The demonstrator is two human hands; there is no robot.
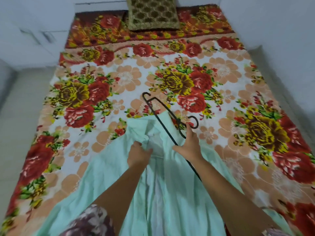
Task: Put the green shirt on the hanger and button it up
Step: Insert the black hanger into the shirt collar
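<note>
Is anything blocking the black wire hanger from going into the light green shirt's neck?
Nothing visible does. The black wire hanger lies slanted across the light green shirt at its collar, held near the hook by the right hand. The left hand grips the collar fabric; only the shirt's own bunched folds lie there.

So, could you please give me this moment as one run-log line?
left hand: grips green shirt near collar | right hand: holds black hanger | green shirt: open, on floral blanket

Mint-green shirt [170, 193], black hanger [163, 126], floral bedspread [136, 77]
</note>
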